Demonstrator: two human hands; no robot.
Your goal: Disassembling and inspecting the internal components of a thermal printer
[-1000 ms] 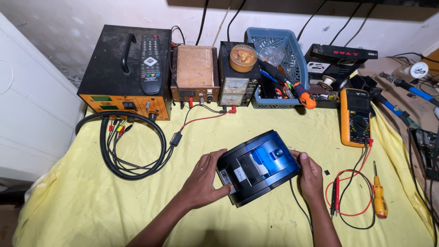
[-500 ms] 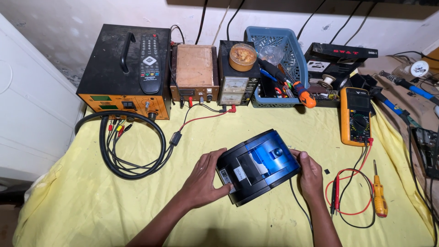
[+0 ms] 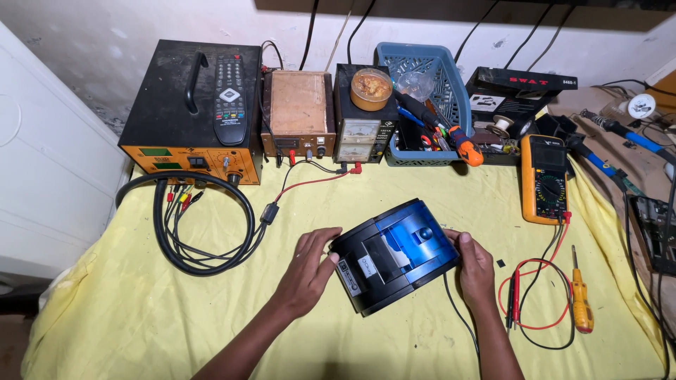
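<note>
A small black receipt printer (image 3: 394,255) with a blue translucent lid sits on the yellow cloth (image 3: 127,317), turned at an angle. My left hand (image 3: 308,271) grips its left front corner. My right hand (image 3: 477,267) presses against its right rear side. A thin black cable (image 3: 458,313) runs from the printer toward the near edge between my arms.
Along the back stand an orange and black power unit (image 3: 190,105) with a remote control (image 3: 229,91) on it, a wooden box (image 3: 298,112), a meter box (image 3: 359,137) and a blue basket of tools (image 3: 429,105). A coiled black cable (image 3: 204,225), yellow multimeter (image 3: 543,179) and yellow screwdriver (image 3: 580,302) lie nearby.
</note>
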